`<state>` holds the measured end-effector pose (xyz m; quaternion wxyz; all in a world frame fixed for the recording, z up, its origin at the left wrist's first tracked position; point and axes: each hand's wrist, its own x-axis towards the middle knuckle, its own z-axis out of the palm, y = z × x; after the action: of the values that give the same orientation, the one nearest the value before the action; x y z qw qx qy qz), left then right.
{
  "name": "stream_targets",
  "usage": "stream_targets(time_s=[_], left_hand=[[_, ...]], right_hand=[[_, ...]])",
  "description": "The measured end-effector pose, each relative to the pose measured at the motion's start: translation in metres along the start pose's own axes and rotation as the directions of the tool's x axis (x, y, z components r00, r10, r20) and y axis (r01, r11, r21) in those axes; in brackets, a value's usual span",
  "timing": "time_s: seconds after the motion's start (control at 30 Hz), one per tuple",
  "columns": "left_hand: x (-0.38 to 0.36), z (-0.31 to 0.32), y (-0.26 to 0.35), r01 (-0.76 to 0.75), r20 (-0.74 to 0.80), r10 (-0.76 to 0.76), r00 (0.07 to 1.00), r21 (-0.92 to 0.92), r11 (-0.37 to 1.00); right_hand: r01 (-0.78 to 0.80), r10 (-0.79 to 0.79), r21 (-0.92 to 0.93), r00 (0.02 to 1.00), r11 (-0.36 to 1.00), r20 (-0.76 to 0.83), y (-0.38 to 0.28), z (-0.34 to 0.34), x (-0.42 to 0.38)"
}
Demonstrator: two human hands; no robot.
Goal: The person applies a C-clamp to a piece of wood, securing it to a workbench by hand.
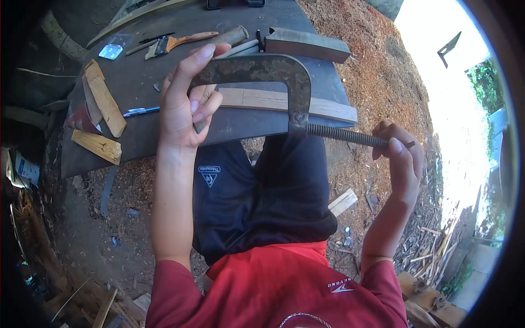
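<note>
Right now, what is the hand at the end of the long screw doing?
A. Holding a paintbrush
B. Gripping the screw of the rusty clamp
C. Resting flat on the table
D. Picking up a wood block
B. The right hand is closed around the end of the screw that sticks out of the clamp, while the left hand holds the clamp's frame above the table.

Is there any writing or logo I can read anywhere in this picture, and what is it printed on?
"BEYOND", seen upside down, with a small white swoosh mark: on the sleeve of the red shirt.
White triangle logo under a short word, too small and blurred to read: on the dark shorts.
Nothing legible shows on the rusty C-clamp, held by the left hand and right hand.
</note>
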<state>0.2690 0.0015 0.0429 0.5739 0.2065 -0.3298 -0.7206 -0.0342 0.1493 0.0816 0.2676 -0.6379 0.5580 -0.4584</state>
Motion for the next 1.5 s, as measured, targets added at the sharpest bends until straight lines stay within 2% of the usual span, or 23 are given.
stream_targets(time_s=[0.1,0.17,0.23,0.33,0.37,0.47,0.5,0.57,0.63,0.73,0.77,0.87,0.9,1.0,1.1,1.17,1.23,1.27,1.33,1.37,1.47,1.5], left_hand=[[-0.010,-0.013,-0.001,0.014,-0.058,-0.018,0.998,-0.062,0.998],[-0.015,-0.020,-0.004,-0.005,-0.100,-0.004,0.995,-0.093,0.996],[-0.018,-0.026,-0.007,-0.024,-0.082,0.014,0.997,-0.121,0.992],[-0.019,-0.033,-0.015,-0.095,-0.153,0.069,0.986,-0.172,0.981],[-0.020,-0.033,-0.016,-0.109,-0.173,0.076,0.982,-0.192,0.975],[-0.018,-0.023,-0.017,-0.140,-0.224,0.078,0.971,-0.275,0.951],[-0.017,-0.019,-0.020,-0.170,-0.252,0.094,0.963,-0.303,0.938],[-0.016,-0.019,-0.030,-0.204,-0.261,0.110,0.959,-0.367,0.907],[-0.018,-0.018,-0.039,-0.218,-0.261,0.111,0.959,-0.432,0.875],[-0.023,-0.023,-0.040,-0.219,-0.253,0.091,0.963,-0.541,0.812],[-0.026,-0.023,-0.039,-0.221,-0.261,0.083,0.962,-0.557,0.800],[-0.031,-0.023,-0.035,-0.228,-0.280,0.068,0.958,-0.593,0.772],[-0.032,-0.023,-0.035,-0.227,-0.283,0.061,0.957,-0.604,0.764],[-0.031,-0.023,-0.034,-0.224,-0.264,0.069,0.962,-0.623,0.749],[-0.034,-0.023,-0.035,-0.201,-0.213,0.081,0.974,-0.632,0.749],[-0.031,-0.029,-0.040,-0.240,-0.267,0.083,0.960,-0.636,0.733],[-0.029,-0.030,-0.042,-0.258,-0.294,0.084,0.952,-0.624,0.737],[-0.029,-0.029,-0.042,-0.258,-0.296,0.086,0.951,-0.610,0.749],[-0.031,-0.026,-0.039,-0.253,-0.287,0.087,0.954,-0.613,0.748],[-0.032,-0.024,-0.037,-0.247,-0.275,0.085,0.958,-0.631,0.735],[-0.031,-0.023,-0.034,-0.230,-0.256,0.068,0.964,-0.681,0.695],[-0.030,-0.024,-0.033,-0.225,-0.252,0.062,0.966,-0.697,0.681]], right_hand=[[-0.017,0.023,-0.066,0.995,0.998,0.092,-0.024,-0.003,0.017],[-0.029,0.057,-0.180,0.987,0.983,0.152,-0.043,-0.005,0.028],[-0.057,0.110,-0.267,0.976,0.962,0.188,-0.063,-0.005,0.036],[-0.257,0.343,-0.304,0.898,0.917,0.277,-0.085,-0.014,0.050],[-0.373,0.452,-0.299,0.853,0.878,0.260,-0.090,-0.016,0.056],[-0.424,0.448,-0.156,0.788,0.892,0.422,-0.106,-0.019,0.081],[-0.313,0.335,-0.118,0.870,0.942,0.362,-0.103,-0.017,0.083],[-0.081,0.178,-0.259,0.910,0.962,0.375,-0.115,-0.012,0.097],[0.093,0.016,-0.333,0.950,0.938,0.311,-0.118,-0.007,0.102],[0.171,-0.098,-0.316,0.967,0.933,0.234,-0.119,0.012,0.104],[0.264,-0.141,-0.354,0.930,0.897,0.338,-0.118,0.000,0.109],[0.245,-0.058,-0.375,0.894,0.894,0.444,-0.131,-0.017,0.110],[0.157,0.012,-0.397,0.920,0.904,0.391,-0.137,-0.017,0.108],[0.052,0.065,-0.359,0.950,0.932,0.307,-0.146,-0.012,0.106],[0.062,0.046,-0.412,0.968,0.909,0.246,-0.147,-0.013,0.103],[0.023,0.080,-0.461,0.976,0.887,0.204,-0.153,-0.004,0.100],[0.023,0.101,-0.580,0.978,0.814,0.181,-0.164,0.000,0.098],[0.052,0.087,-0.666,0.981,0.744,0.174,-0.170,0.002,0.097],[0.162,0.017,-0.719,0.972,0.676,0.235,-0.172,0.002,0.094],[0.243,-0.038,-0.689,0.954,0.683,0.298,-0.171,0.002,0.093],[0.245,-0.073,-0.515,0.940,0.821,0.332,-0.168,0.001,0.089],[0.220,-0.023,-0.545,0.938,0.809,0.345,-0.169,-0.009,0.092]])
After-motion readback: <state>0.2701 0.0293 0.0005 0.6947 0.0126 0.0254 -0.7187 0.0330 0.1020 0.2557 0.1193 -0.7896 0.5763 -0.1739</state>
